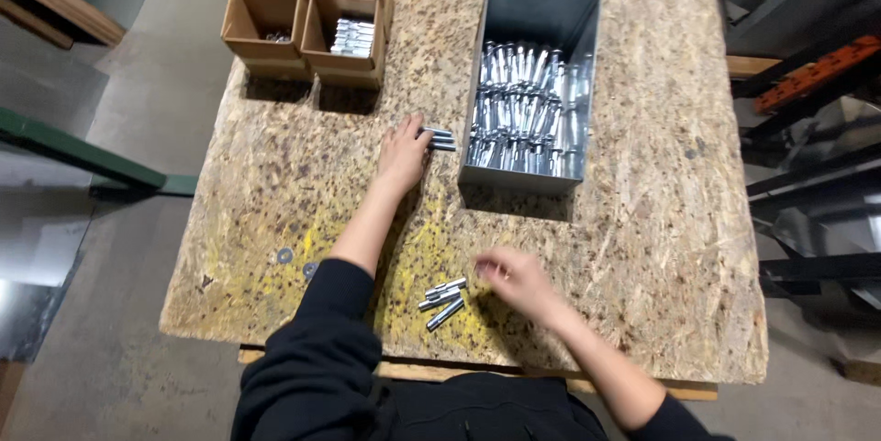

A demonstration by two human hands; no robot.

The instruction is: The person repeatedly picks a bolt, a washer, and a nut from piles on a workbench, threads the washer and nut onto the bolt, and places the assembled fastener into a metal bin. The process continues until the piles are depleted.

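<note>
Closest to me on the chipboard table [275, 184] I've got 3 short metal sleeve bolts [444, 300] lying loose near the front edge, roughly side by side. My right hand [518, 278] is just to the right of them, fingers curled loosely, apart from the bolts as far as I can see. It's a bit blurred, so I can't tell if anything small is pinched in the fingertips. Off to the left there are 2 flat washers [295, 262] sitting on the board on their own.

Further up, my left hand [404, 153] is stretched out flat-ish with the fingertips resting on a small bunch of the same bolts [441, 139], not closed around them, more like pressing or nudging. That bunch sits just beside the left wall of the grey metal bin [537, 10], which is packed about halfway with shiny bolts in rough rows.

At the far left corner are 4 cardboard boxes [260, 14] in a 2 by 2 block. The near right one holds a neat stack of metal parts, the near left one has a few small bits at the bottom, and the far right one shows a little metal too.
</note>
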